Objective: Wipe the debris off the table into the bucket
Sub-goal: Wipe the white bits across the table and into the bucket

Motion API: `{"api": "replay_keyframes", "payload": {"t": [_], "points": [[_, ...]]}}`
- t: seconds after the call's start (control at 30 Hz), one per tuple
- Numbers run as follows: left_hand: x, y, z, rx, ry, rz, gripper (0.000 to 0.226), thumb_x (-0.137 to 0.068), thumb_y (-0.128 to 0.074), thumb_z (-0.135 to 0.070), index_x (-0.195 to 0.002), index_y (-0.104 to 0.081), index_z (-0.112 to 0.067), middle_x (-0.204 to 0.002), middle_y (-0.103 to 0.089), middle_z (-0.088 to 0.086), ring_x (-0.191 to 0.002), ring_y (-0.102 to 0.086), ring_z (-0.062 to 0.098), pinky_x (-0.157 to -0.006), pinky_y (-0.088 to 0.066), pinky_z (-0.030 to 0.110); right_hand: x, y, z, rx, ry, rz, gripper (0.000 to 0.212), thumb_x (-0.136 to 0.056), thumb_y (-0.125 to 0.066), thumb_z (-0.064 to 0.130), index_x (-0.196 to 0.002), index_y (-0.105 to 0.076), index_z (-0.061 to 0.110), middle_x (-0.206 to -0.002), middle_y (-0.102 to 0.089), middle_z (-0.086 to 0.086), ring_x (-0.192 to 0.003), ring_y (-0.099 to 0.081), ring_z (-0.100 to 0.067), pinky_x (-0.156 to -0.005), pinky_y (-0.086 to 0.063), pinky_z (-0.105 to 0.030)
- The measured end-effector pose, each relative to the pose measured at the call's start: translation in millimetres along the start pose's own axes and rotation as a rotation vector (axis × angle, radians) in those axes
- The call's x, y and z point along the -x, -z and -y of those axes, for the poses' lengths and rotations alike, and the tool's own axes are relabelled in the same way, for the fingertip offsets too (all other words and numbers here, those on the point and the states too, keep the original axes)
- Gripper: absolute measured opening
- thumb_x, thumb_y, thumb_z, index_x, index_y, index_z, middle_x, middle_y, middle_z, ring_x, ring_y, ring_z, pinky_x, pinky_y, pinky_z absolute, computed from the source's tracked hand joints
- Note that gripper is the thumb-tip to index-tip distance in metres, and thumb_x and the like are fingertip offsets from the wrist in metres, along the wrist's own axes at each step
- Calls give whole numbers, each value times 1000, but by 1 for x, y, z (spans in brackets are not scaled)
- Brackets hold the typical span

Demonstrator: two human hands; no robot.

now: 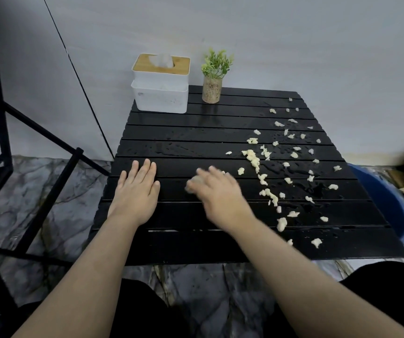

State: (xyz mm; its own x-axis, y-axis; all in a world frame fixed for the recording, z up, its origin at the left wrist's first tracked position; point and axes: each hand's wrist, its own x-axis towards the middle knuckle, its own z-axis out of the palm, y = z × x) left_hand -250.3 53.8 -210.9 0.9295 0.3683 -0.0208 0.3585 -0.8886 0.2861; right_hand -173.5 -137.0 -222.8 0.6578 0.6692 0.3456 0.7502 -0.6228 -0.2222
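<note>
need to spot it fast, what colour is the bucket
Blue bucket, beside the table's right edge, seen in the head view.

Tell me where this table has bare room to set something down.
Bare slats run from the tissue box and potted plant down to the left hand. The right half is crowded with debris, towards the bucket.

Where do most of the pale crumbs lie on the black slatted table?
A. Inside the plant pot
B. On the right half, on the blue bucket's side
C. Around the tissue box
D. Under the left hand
B: the crumbs are strewn over the right half of the table, the side where the blue bucket sits.
</note>
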Motion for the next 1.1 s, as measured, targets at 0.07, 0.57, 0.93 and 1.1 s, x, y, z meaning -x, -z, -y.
{"api": "replay_keyframes", "payload": {"t": [0.07, 0.57, 0.93, 1.1], "points": [[1, 0, -1, -5, 3, 2, 52, -98, -17, -34, -147, -6, -22, -158, 0, -5, -145, 9, 14, -119, 5, 37, -21, 1, -43, 25, -76, -50, 35, -76, -53, 5, -104, -64, 22, -117, -64, -11, -110, -57, -36, -93, -47, -50], [0, 1, -3, -16, 14, 22, 52, -97, -16, -36, -147, -4, -24, -158, 1, -7, -145, 9, 12, -118, 6, 34, -49, 3, -56, -42, -83, 74, 35, -90, -55, 10, -123, -60, 20, -138, -48, -16, -129, -39, -39, -101, -37, -53], [23, -11, -114, 123, -100, -25, 50, -98, -22, -34, -146, -18, -20, -156, -19, -4, -145, -8, 14, -119, 0, 33, 129, 91, -57, -132, 140, 41, 46, -79, -40, 6, -118, -60, 21, -129, -57, -11, -122, -50, -32, -100, -42, -44], [13, -38, -168, 56, -103, 45, 52, -98, -18, -36, -147, -10, -20, -158, -7, -5, -146, 4, 15, -119, 3, 36, 132, 87, -99, -65, 155, 73, 43, -74, -47, 7, -111, -65, 20, -124, -62, -11, -117, -56, -35, -94, -47, -50]]}}
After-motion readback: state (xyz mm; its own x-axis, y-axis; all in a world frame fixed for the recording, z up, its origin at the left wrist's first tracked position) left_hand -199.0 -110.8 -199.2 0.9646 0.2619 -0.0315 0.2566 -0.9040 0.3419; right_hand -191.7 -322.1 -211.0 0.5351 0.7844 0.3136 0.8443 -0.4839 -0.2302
